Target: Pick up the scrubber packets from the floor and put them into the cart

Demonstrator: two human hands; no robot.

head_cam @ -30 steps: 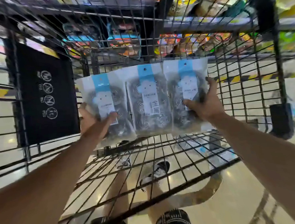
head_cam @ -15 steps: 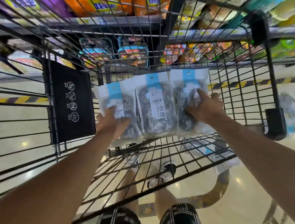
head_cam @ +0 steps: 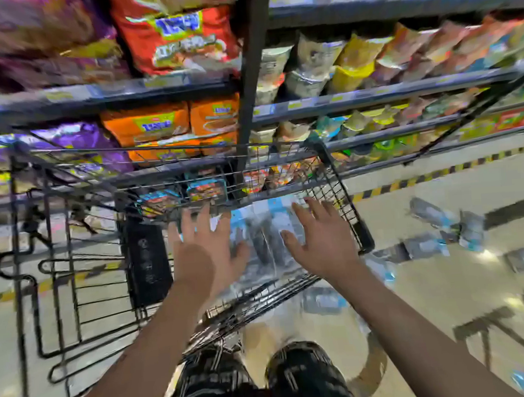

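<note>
A: Centre of the frame, both hands are over the cart (head_cam: 346, 200). The left hand (head_cam: 207, 253) is spread wide, fingers splayed, holding nothing.

B: Same for the right hand (head_cam: 321, 240), open with the palm down. Between them the scrubber packets (head_cam: 263, 230) lie inside the basket, blurred but clear of both palms.

A: And at the right of the frame, more packets (head_cam: 426, 245) are scattered on the floor (head_cam: 452, 292).

B: Across the top, shelves (head_cam: 372, 93) packed with snack bags, all smeared by motion.
</note>
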